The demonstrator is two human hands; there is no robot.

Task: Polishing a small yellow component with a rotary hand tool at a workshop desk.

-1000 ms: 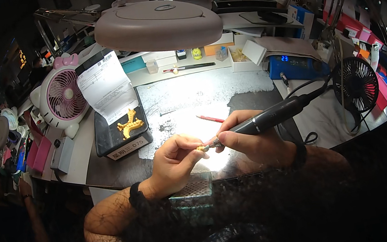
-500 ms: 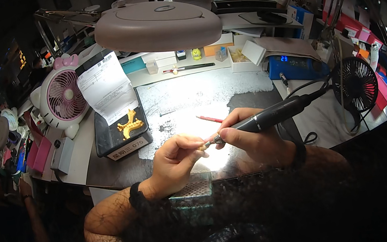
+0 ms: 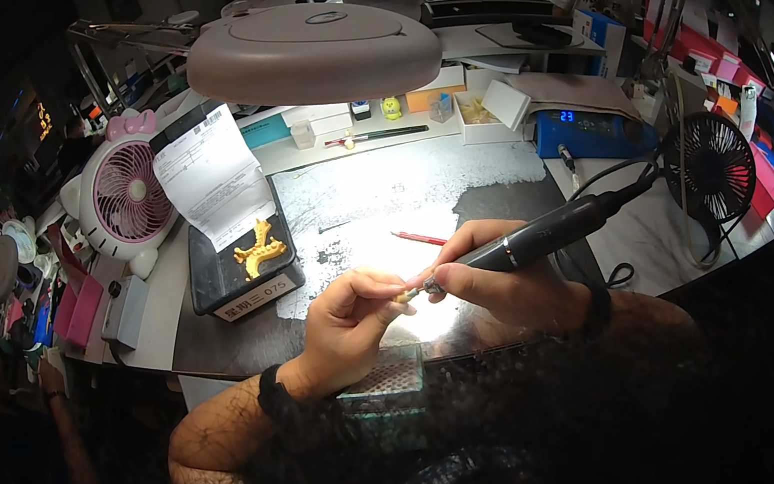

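Observation:
Under the bright lamp light, my left hand [image 3: 349,321] pinches a small yellowish, tooth-like piece [image 3: 403,296] between thumb and fingertips. My right hand [image 3: 511,291] is closed around a black rotary handpiece [image 3: 548,233] like a pen, its metal tip pointing left at the piece. The tip meets or nearly meets the piece; the fingers hide the exact contact. Just beyond my fingertips lies a red pencil-like tool [image 3: 419,238]. Left of my hands, a black tray [image 3: 197,272] holds yellow dental models [image 3: 259,254] and a printed paper slip [image 3: 214,183].
A large lamp head [image 3: 312,56] hangs over the bench. A blue control unit [image 3: 593,138] stands at right, with a cable running from the handpiece nearby. Fans stand at both sides: a pink-white one [image 3: 134,191] and a black one [image 3: 710,170]. A white box [image 3: 488,125] sits behind.
My right hand and the handpiece have shifted very slightly left, with a small change in tilt. My left hand keeps its pinch in nearly the same place.

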